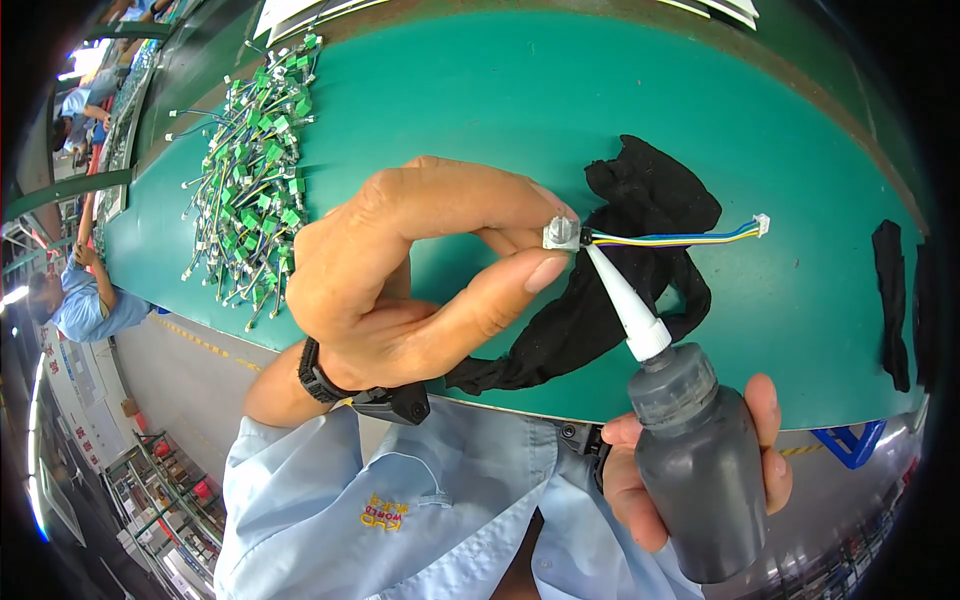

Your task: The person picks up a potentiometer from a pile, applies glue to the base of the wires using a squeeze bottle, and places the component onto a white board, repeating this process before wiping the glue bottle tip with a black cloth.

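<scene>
I've got the left hand (405, 270) pinching the whitish connector (560, 234) over the green table (440, 90), seemingly to leave its wires (680, 239) free, and the right hand (632, 490) gripping the dark squeeze bottle (700, 470), tilted so its white nozzle (622, 300) reaches their base.

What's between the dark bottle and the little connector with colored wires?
In the head view, a white cone-shaped nozzle lies there, fixed on the bottle and pointing up toward the connector.

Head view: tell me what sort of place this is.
Likely a factory assembly workshop: a heap of small wired parts on a green table, and another worker in light blue at the left.
</scene>
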`<state>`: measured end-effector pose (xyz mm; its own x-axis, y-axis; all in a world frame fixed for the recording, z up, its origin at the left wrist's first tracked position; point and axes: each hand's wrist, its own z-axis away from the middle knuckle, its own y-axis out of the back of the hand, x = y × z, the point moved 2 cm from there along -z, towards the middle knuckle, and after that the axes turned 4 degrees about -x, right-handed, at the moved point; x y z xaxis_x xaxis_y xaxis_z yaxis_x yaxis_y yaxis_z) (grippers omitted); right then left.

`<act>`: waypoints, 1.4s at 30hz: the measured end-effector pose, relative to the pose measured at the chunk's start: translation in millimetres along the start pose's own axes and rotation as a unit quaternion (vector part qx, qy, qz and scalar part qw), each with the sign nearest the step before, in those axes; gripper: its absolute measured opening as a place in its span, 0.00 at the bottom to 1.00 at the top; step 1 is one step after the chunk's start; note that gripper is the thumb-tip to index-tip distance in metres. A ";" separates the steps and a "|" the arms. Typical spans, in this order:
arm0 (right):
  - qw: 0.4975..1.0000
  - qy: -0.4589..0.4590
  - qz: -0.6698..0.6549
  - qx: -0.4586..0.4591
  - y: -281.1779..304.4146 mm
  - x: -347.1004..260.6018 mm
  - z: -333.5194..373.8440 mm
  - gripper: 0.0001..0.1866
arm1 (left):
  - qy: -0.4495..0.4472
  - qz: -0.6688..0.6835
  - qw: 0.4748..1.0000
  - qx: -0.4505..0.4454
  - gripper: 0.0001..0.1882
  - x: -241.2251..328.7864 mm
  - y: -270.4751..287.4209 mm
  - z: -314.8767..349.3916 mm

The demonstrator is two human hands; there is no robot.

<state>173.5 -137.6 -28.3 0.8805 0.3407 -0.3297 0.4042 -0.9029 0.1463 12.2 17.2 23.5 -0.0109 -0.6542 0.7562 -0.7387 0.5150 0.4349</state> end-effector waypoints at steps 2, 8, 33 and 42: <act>0.999 -0.024 -0.032 0.018 1.3 -2.0 0.1 0.36 | 0.006 -0.002 1.000 0.003 0.16 1.0 -0.4 0.0; 0.991 0.027 0.082 -0.101 10.8 -0.8 1.2 0.37 | 0.004 -0.003 1.000 0.010 0.16 0.4 -1.0 -0.2; 0.992 -0.005 0.074 -0.106 9.0 -5.4 1.2 0.41 | 0.007 -0.011 1.000 0.014 0.16 1.3 0.5 -1.2; 0.995 -0.006 0.058 -0.086 8.7 -3.6 2.4 0.40 | 0.120 0.089 0.987 0.062 0.13 0.4 -2.3 0.0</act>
<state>173.3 -147.4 -28.1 0.9212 0.2319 -0.3124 0.3367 -0.8774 0.3417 13.9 15.7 22.8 0.0001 -0.4023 0.9155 -0.8167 0.5283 0.2322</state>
